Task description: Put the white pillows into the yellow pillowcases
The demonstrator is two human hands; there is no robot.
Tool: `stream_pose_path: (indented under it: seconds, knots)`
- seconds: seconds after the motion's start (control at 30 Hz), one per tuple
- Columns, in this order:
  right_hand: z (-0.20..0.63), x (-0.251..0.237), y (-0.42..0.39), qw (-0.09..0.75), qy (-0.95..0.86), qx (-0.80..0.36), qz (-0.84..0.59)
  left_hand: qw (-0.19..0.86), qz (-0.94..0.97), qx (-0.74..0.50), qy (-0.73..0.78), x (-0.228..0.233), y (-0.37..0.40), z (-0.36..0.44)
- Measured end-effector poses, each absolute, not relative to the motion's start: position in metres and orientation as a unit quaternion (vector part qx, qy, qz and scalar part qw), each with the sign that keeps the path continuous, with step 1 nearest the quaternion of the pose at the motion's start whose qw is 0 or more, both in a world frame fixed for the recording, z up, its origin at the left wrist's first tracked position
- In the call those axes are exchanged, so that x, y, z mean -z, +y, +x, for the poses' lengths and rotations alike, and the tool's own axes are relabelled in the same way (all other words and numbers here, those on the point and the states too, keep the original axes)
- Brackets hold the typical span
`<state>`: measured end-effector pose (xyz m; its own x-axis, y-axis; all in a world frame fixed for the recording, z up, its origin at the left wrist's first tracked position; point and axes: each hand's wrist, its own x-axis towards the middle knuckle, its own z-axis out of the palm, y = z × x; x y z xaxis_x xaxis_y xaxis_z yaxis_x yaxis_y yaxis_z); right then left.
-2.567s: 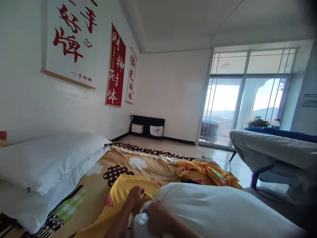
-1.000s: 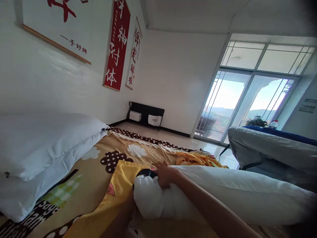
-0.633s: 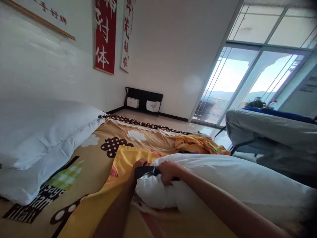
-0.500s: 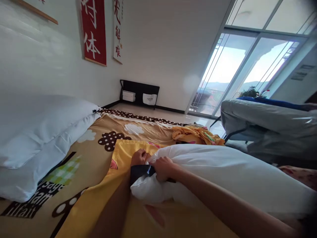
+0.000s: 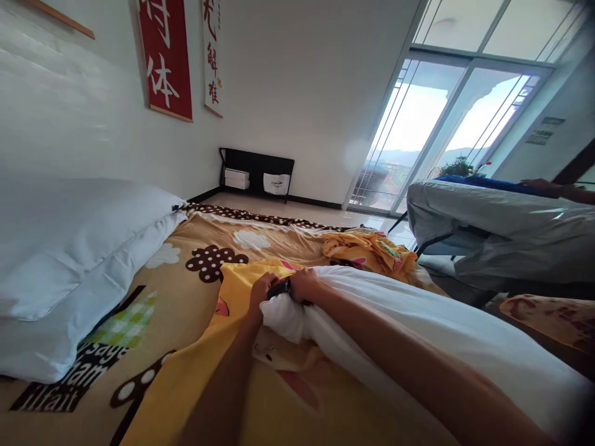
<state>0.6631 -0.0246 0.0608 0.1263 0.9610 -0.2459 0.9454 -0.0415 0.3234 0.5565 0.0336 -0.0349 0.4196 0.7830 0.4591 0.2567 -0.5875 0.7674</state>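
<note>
A long white pillow (image 5: 400, 310) lies across a yellow pillowcase (image 5: 186, 396) printed with a rabbit. Its near left end is bunched up between my two hands, and a black patch (image 5: 280, 288) shows there. My left hand (image 5: 263, 290) is closed at the left side of this bunched end, fingers curled round it. Close beside it, my right hand (image 5: 303, 285) grips the white fabric from above, its fingertips partly hidden. The pillowcase lies flat beneath both forearms.
Two stacked white pillows (image 5: 93, 248) are at the left on the patterned bed sheet (image 5: 171, 322). Crumpled yellow fabric (image 5: 372, 248) lies beyond my hands. A plastic-covered piece of furniture (image 5: 488, 210) stands at right, with a person's arm (image 5: 553, 188) over it.
Both hands have moved slightly farther away with the pillow's end, which is squeezed narrower. Less of the black patch shows, and more of the rabbit print is uncovered.
</note>
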Motion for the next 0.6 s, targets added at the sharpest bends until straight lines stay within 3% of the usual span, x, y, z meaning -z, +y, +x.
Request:
stream_pose_path:
  seconds: [0.2, 0.33, 0.43, 0.6]
  knots:
    - [0.648, -0.042, -0.033, 0.169, 0.65, -0.086, 0.736, 0.324, 0.776, -0.429, 0.328, 0.025, 0.028, 0.552]
    - [0.63, -0.027, -0.054, 0.113, 0.669, -0.15, 0.719, 0.297, 0.718, -0.521, 0.352, 0.013, 0.0, 0.532]
    - [0.619, -0.017, -0.071, 0.065, 0.703, -0.175, 0.686, 0.299, 0.654, -0.569, 0.399, 0.031, -0.03, 0.501]
    - [0.608, -0.001, -0.105, 0.014, 0.81, -0.146, 0.568, 0.454, 0.639, -0.476, 0.399, 0.077, -0.063, 0.448]
